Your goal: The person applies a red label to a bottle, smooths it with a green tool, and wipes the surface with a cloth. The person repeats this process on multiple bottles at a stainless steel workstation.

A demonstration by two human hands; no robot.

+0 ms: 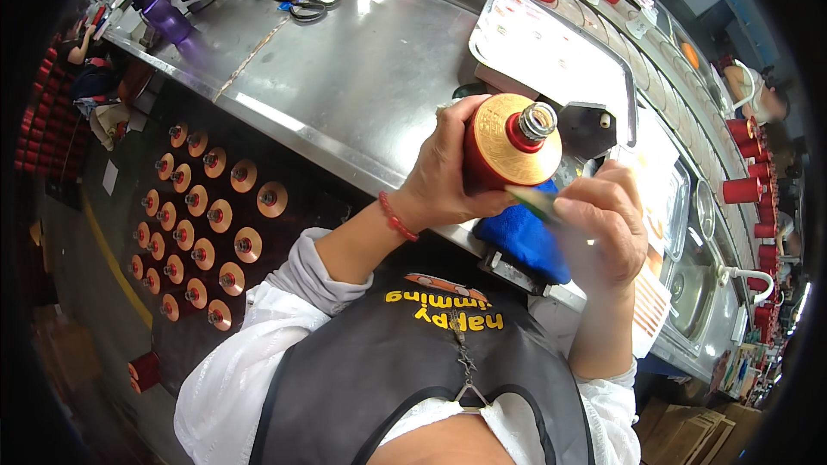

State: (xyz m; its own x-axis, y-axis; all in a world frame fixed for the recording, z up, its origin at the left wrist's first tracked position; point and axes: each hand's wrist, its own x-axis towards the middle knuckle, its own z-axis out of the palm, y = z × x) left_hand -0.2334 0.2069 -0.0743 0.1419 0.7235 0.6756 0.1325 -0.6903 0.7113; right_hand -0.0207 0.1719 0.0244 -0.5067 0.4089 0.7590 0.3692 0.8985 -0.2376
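Note:
My left hand [448, 159] is wrapped round a red bottle [517, 153] with a gold shoulder and a clear threaded glass neck. The bottle leans so that its neck points up and to the right, above the edge of the metal table. Close beside its lower right side, my right hand [606, 228] pinches a thin green strip [536, 204], blurred by motion. The strip's far end reaches the bottle's edge; whether it touches I cannot tell. Below the two hands lies a blue cloth [523, 237].
A white-lined tray [551, 50] stands behind the bottle, with a dark polygonal block [590, 127] near it. Scissors [312, 5] and a purple bottle [164, 15] are at the table's far left. Several gold-topped bottles [196, 200] stand below left. A conveyor with red bottles [743, 191] curves along the right.

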